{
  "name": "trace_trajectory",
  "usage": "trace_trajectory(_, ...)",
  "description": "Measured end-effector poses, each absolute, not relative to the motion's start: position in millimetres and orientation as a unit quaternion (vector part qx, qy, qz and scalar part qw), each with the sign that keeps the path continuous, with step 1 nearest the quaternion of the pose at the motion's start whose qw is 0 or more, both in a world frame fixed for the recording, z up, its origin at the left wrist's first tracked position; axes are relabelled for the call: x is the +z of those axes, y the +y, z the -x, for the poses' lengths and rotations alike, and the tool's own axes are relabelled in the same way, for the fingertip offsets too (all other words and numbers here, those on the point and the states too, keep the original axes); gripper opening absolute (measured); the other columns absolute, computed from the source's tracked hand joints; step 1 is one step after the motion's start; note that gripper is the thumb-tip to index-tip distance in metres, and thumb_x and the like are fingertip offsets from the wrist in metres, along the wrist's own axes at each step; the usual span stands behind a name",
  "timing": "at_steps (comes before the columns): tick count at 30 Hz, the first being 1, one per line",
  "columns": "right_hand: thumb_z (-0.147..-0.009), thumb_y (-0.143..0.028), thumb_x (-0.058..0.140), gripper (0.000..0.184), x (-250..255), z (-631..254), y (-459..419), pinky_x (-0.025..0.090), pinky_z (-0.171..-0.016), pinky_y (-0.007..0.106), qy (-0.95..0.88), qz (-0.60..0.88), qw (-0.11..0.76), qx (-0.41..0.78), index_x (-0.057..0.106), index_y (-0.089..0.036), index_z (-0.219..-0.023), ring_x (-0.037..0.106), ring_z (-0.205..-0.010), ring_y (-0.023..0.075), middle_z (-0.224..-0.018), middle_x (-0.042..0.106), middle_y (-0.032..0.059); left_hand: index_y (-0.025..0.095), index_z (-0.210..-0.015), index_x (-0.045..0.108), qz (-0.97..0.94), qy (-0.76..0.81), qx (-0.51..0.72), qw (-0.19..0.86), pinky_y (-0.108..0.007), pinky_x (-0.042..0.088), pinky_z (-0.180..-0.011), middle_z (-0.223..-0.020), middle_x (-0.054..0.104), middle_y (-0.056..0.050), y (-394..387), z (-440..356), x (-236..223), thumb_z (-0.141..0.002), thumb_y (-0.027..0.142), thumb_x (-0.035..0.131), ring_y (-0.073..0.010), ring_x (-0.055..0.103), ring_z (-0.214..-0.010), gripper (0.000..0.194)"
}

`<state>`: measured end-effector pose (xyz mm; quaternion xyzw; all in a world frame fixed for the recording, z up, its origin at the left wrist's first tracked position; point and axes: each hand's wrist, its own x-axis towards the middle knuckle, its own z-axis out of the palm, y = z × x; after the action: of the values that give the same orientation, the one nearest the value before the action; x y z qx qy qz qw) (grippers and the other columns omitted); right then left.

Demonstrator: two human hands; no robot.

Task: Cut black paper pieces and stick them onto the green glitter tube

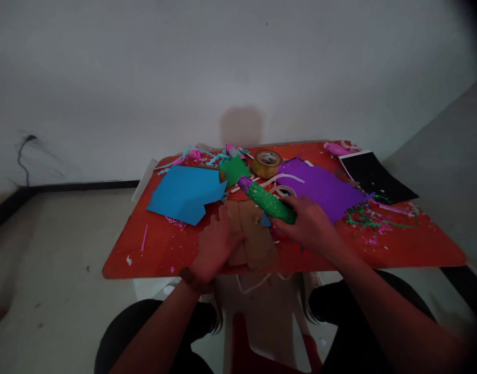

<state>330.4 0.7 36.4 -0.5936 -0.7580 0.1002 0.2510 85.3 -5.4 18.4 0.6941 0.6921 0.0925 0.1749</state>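
My right hand (306,223) is closed round the near end of a green, light-speckled, tube-shaped piece (271,202) with a purple tip. It is held at a slant above the table, tip toward the far left. My left hand (217,241) rests at the left edge of a folded brown cardboard piece (257,234), thumb apart from the fingers, with nothing visible in it. Left of that hand lies a blue sheet (184,192) with a cut edge. A purple sheet (319,187) lies beyond my right hand. Behind the speckled piece are a green paper scrap (235,170) and a tape roll (267,163).
The red table (129,249) carries coloured paper shreds along its back left and green and pink shreds (368,221) at right. A black sheet (374,174) and a pink wrapped piece (337,149) lie at the right. A wall (145,93) stands behind the table.
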Motion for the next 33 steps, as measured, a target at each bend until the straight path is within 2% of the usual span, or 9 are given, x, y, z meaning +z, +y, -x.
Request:
trace_trajectory(2, -0.088, -0.037, 0.074, 0.038, 38.9, -330.8, 1.1, 0.055, -0.083, 0.044, -0.753, 0.600, 0.250, 0.104, 0.077, -0.020, -0.122, 0.075, -0.099, 0.0381, -0.109, 0.081, 0.0144, 0.022, -0.134, 0.047, -0.664, 0.680, 0.185, 0.250, -0.041, 0.056, -0.088, -0.133, 0.069, -0.018, 1.8, -83.5, 17.9, -0.078, 0.026, 0.083, -0.0382, 0.072, -0.119, 0.066)
trace_trajectory(4, -0.088, -0.037, 0.075, 0.041, 40.7, -331.4, 2.0, 0.056, -0.084, 0.045, -0.749, 0.604, 0.249, 0.106, 0.077, -0.019, -0.125, 0.075, -0.101, 0.0389, -0.111, 0.080, 0.0152, 0.022, -0.129, 0.046, -0.637, 0.655, 0.261, 0.311, -0.038, 0.057, -0.090, -0.134, 0.069, -0.015, 9.4, -82.0, 19.1, -0.079, 0.020, 0.078, -0.0319, 0.072, -0.121, 0.059)
trace_trajectory(8, -0.086, -0.038, 0.076, 0.035, 41.1, -334.2, 4.1, 0.055, -0.079, 0.042, -0.743, 0.608, 0.263, 0.101, 0.078, -0.022, -0.117, 0.076, -0.093, 0.0352, -0.104, 0.081, 0.0117, 0.022, -0.126, 0.046, -0.553, 0.630, 0.380, 0.391, -0.033, 0.059, -0.078, -0.111, 0.071, -0.007, 18.9, -85.3, 32.2, -0.082, 0.024, 0.071, -0.0226, 0.074, -0.096, 0.050)
trace_trajectory(12, -0.087, -0.039, 0.075, 0.043, 40.1, -337.6, 4.4, 0.055, -0.078, 0.041, -0.719, 0.619, 0.302, 0.093, 0.076, -0.023, -0.127, 0.076, -0.094, 0.0349, -0.107, 0.083, 0.0107, 0.024, -0.128, 0.049, -0.571, 0.590, 0.421, 0.386, -0.028, 0.054, -0.070, -0.096, 0.066, 0.001, 17.1, -93.1, 54.5, -0.084, 0.029, 0.070, -0.0181, 0.070, -0.085, 0.049)
trace_trajectory(20, -0.088, -0.041, 0.075, 0.043, 42.1, -335.5, 3.8, 0.057, -0.082, 0.045, -0.701, 0.636, 0.300, 0.119, 0.077, -0.022, -0.127, 0.076, -0.098, 0.0370, -0.109, 0.082, 0.0125, 0.024, -0.123, 0.054, -0.598, 0.606, 0.392, 0.349, -0.027, 0.052, -0.069, -0.093, 0.067, 0.001, 12.1, -78.0, 70.0, -0.081, 0.029, 0.072, -0.0181, 0.070, -0.084, 0.046)
trace_trajectory(25, -0.087, -0.036, 0.074, 0.045, 41.8, -334.5, 4.2, 0.057, -0.085, 0.044, -0.724, 0.612, 0.295, 0.119, 0.076, -0.020, -0.129, 0.076, -0.099, 0.0358, -0.116, 0.081, 0.0133, 0.023, -0.120, 0.053, -0.520, 0.605, 0.396, 0.455, -0.036, 0.062, -0.078, -0.109, 0.075, -0.005, 7.9, -56.7, 49.3, -0.078, 0.039, 0.078, -0.0243, 0.075, -0.098, 0.052)
trace_trajectory(28, -0.087, -0.037, 0.073, 0.043, 36.7, -334.6, 4.0, 0.056, -0.085, 0.043, -0.753, 0.585, 0.275, 0.122, 0.076, -0.018, -0.125, 0.075, -0.099, 0.0350, -0.115, 0.081, 0.0148, 0.022, -0.117, 0.054, -0.518, 0.613, 0.345, 0.487, -0.042, 0.064, -0.086, -0.120, 0.076, -0.012, 2.5, -44.8, 29.0, -0.078, 0.043, 0.081, -0.0283, 0.076, -0.109, 0.051)
trace_trajectory(31, -0.087, -0.034, 0.073, 0.038, 28.5, -333.5, 3.3, 0.055, -0.088, 0.043, -0.793, 0.542, 0.243, 0.136, 0.077, -0.019, -0.121, 0.074, -0.101, 0.0339, -0.116, 0.081, 0.0143, 0.021, -0.120, 0.054, -0.547, 0.653, 0.296, 0.432, -0.042, 0.062, -0.087, -0.125, 0.075, -0.014, -4.6, -38.9, 14.3, -0.079, 0.041, 0.083, -0.0301, 0.076, -0.111, 0.054)
trace_trajectory(33, -0.086, -0.032, 0.073, 0.040, 22.0, -332.3, 3.1, 0.055, -0.094, 0.046, -0.818, 0.515, 0.211, 0.143, 0.076, -0.019, -0.124, 0.073, -0.107, 0.0349, -0.120, 0.080, 0.0142, 0.020, -0.132, 0.051, -0.580, 0.689, 0.249, 0.357, -0.042, 0.060, -0.086, -0.122, 0.076, -0.013, -9.9, -40.0, 10.6, -0.084, 0.037, 0.080, -0.0303, 0.076, -0.107, 0.059)
